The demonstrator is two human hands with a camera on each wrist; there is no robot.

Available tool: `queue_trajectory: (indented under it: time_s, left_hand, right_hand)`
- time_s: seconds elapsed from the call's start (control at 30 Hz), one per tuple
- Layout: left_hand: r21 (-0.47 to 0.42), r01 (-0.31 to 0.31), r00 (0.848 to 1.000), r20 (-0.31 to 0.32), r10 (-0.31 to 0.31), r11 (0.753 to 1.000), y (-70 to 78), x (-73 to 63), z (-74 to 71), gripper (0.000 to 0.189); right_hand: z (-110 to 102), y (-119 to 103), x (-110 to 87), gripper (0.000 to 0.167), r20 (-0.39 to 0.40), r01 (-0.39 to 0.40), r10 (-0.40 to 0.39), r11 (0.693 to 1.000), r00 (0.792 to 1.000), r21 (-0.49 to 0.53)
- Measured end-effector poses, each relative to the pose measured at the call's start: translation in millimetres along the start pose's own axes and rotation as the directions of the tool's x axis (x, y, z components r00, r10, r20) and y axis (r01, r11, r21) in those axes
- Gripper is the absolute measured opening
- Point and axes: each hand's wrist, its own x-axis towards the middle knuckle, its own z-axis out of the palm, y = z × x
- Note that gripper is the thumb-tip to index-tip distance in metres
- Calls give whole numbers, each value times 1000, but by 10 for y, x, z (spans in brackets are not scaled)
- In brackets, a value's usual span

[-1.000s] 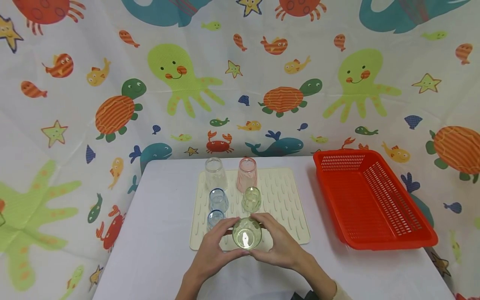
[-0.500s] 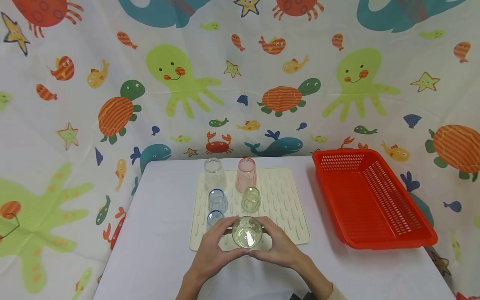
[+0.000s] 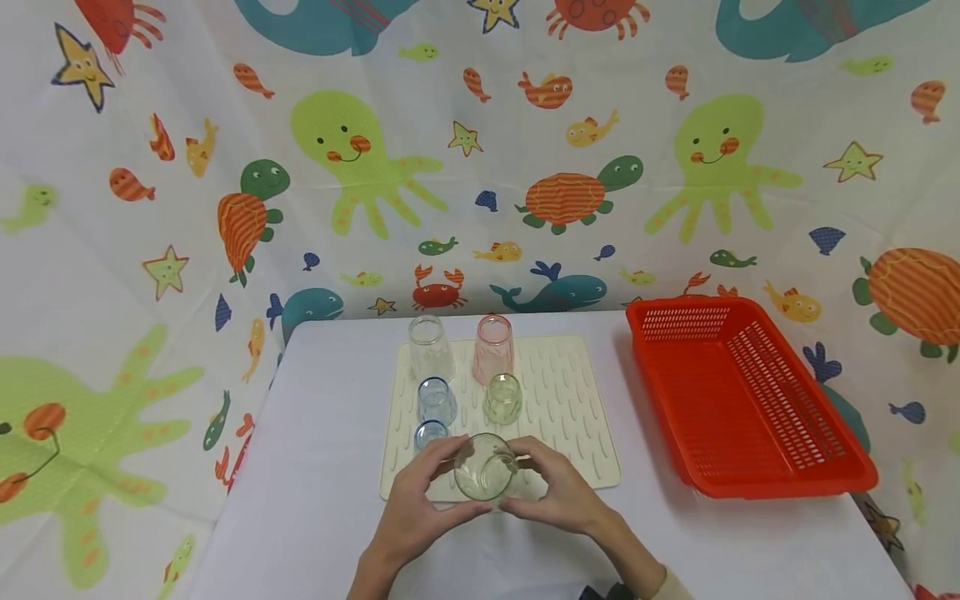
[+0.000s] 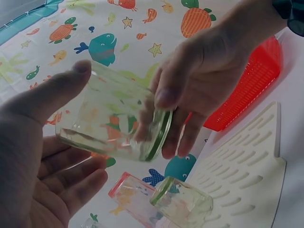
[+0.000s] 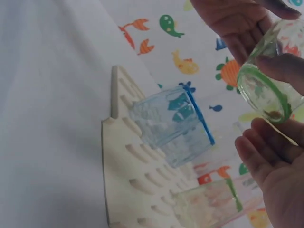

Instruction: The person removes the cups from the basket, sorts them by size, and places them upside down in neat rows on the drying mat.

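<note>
Between my two hands, over the near edge of the cream drying mat (image 3: 566, 400), a pale green drinking glass (image 3: 483, 477) is held tilted. My left hand (image 3: 420, 496) grips it from the left, its thumb on the base end in the left wrist view. From the other side, my right hand (image 3: 558, 492) pinches the green-rimmed end (image 5: 266, 92) with thumb and fingers. Just beyond stand a second green glass (image 3: 503, 398) and two blue-rimmed glasses (image 3: 437, 402), the nearer one partly hidden by my left hand. Behind them are a clear glass (image 3: 431, 350) and a pink glass (image 3: 494, 350).
A red plastic basket (image 3: 787, 485) sits on the right side of the white table (image 3: 330, 417). A sea-animal patterned cloth (image 3: 465, 192) hangs behind the table and along its left side.
The green glass in my hands has tipped and shifted slightly left, and my left hand has moved left with it. The cloth at the left has shifted rightward. The standing glasses stay put.
</note>
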Motion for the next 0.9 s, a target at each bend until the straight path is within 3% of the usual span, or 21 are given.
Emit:
queue_trajectory:
  time_s: [0.33, 0.57, 0.77, 0.9]
  left_hand:
    - [17, -7, 1000, -8, 7, 1000, -71, -67, -99, 76]
    - [44, -18, 996, -91, 22, 999, -85, -139, -188, 77]
    - [166, 51, 975, -222, -13, 985, -179, -285, -286, 63]
    - [299, 152, 950, -307, -56, 942, -307, -399, -330, 60]
  right_hand:
    - [-101, -2, -32, 65, -73, 102, -89, 971, 993, 217]
    - [-173, -14, -23, 67, -172, 109, -65, 959, 983, 262]
    - [-209, 12, -6, 68, -262, 109, -38, 960, 964, 259]
    - [-219, 35, 12, 68, -323, 103, -11, 958, 946, 269]
